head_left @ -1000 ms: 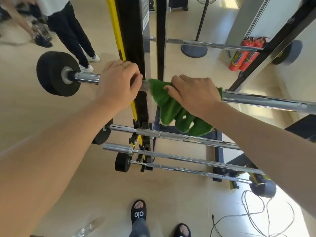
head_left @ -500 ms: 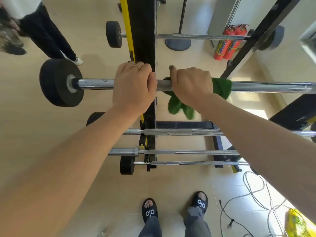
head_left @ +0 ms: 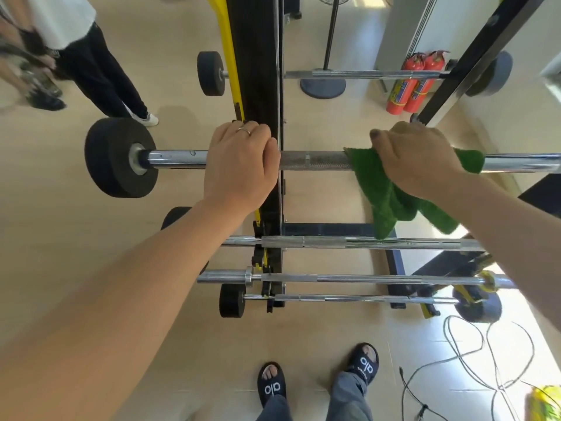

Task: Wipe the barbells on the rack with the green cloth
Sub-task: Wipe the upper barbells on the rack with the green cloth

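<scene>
A chrome barbell point(head_left: 315, 160) with a black end weight point(head_left: 120, 158) lies across the black and yellow rack point(head_left: 256, 71) at chest height. My left hand point(head_left: 241, 165) grips its shaft just left of the rack upright. My right hand point(head_left: 417, 159) presses the green cloth point(head_left: 391, 199) around the shaft further right; the cloth's loose end hangs down. Three more barbells point(head_left: 364, 243) rest lower on the rack, and another barbell point(head_left: 364, 75) sits on the far side.
A person's legs point(head_left: 100, 74) stand on the floor at the upper left. Two red fire extinguishers point(head_left: 413, 86) lean by the wall at the right. Loose cables point(head_left: 473, 354) lie on the floor at the lower right. My sandalled feet point(head_left: 318, 381) are below.
My right hand has slid the green cloth to the right along the bar, baring the knurled middle section. My left hand keeps its grip near the upright.
</scene>
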A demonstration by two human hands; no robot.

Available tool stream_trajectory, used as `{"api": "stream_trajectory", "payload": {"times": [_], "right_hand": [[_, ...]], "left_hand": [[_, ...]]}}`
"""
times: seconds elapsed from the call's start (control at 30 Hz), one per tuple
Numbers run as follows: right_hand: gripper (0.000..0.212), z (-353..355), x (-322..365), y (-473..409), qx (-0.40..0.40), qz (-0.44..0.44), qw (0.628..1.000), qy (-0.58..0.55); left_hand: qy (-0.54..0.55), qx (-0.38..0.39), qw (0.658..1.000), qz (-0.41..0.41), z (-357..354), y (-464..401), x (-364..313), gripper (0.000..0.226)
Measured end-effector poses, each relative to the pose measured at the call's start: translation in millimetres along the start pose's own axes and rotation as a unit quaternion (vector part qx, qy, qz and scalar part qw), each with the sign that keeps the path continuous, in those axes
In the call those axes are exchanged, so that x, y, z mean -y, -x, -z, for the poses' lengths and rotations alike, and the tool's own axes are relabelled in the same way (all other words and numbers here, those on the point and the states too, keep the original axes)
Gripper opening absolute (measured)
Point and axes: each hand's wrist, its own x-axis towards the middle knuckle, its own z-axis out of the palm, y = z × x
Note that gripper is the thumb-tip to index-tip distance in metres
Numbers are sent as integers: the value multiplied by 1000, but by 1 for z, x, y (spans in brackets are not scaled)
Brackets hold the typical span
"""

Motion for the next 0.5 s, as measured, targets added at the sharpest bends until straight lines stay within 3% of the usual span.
{"api": "stream_trajectory", "payload": {"times": [0.27,0.4,0.5], "right_hand": [[65,-5,29,-8,7,-49,999,11],[36,0,77,-22,55,21,998,15],[41,2,116,-35,52,67,996,12]], "left_hand": [[-7,-11,1000,0,-1,-1,-1,29],[-18,-16,1000,-5,-1,0,-1,29],[-14,-16,1000,-13,-1,-1,0,28]]}}
